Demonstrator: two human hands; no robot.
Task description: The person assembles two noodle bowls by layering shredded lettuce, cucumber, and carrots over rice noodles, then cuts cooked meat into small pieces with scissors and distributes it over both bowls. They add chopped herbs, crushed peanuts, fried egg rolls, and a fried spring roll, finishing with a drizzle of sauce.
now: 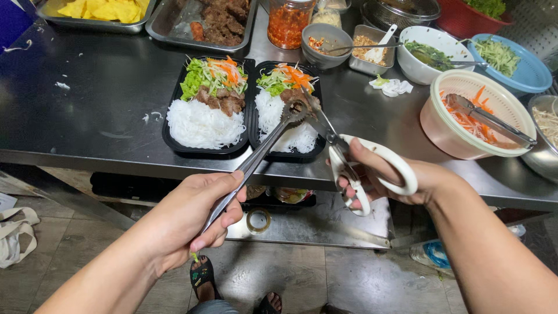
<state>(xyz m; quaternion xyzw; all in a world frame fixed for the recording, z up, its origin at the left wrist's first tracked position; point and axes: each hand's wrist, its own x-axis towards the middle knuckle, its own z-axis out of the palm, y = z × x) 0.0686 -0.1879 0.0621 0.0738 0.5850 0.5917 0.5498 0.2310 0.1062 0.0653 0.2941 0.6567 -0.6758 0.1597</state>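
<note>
My left hand (189, 218) grips metal tongs (261, 151) whose tips clamp a piece of grilled meat (296, 104) over the right black meal tray (314, 152). My right hand (383, 180) holds white-handled scissors (349, 157), blades pointing at that meat. The right tray holds white noodles, lettuce and shredded carrot. Beside it, the left black tray (174, 142) holds noodles, sliced meat and salad.
On the steel counter (99, 104) stand a pink colander bowl (442, 131) of shredded carrot with tongs, a blue bowl (532, 75), a white bowl of greens (430, 55), a chilli jar (288, 23), and metal pans of meat (200, 26) and yellow pieces (99, 11). A lower shelf (319, 227) lies under the counter.
</note>
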